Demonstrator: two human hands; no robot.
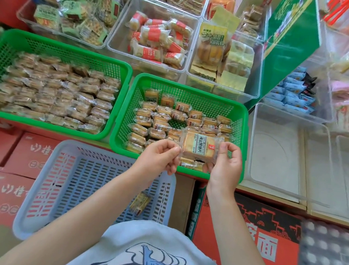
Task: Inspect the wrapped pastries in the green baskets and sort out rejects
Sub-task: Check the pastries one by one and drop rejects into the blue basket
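Left basket: large green plastic mesh basket (7, 41), packed with wrapped pastries.
Right basket: smaller green mesh basket (236, 116), beside it, partly filled.
Carton: red cardboard box (265, 242), printed "面".
Held pastry: clear-wrapped square pastry (199, 147), label unreadable, above right basket's near edge, between both hands.
Left hand (159, 158): fingers curled, pinching wrapper's left edge.
Right hand (227, 165): pinching right edge.

Head-worn camera, looking down

Single wide-angle view facing forward and down, close above two green slotted plastic baskets (131, 81) of wrapped pastries.
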